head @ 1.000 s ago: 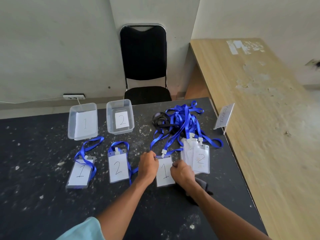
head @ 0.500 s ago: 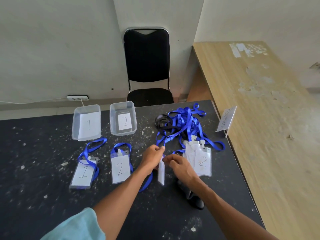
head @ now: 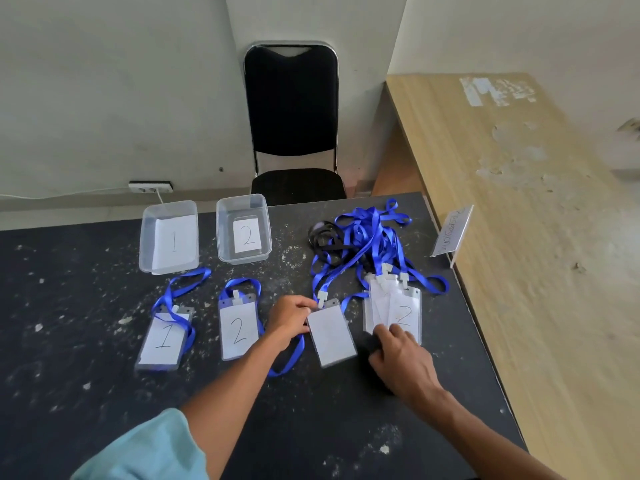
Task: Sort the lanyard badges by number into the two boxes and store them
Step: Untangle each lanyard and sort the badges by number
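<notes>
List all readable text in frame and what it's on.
"1": paper label, left box
"2": paper label, right box
"1": leftmost badge
"2": second badge
"2": rightmost badge
No text on the face showing: middle badge
Too blurred to read: handwriting on the standing sign

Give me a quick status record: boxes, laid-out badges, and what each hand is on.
boxes: box 1 and box 2, no lanyard in either
laid out: badge 1 and badge 2, each before its box
left hand: grips blank-side badge at its top corner
right hand: fingertips on stack, top shows 2
unsorted: lanyards tangled behind stack
</notes>
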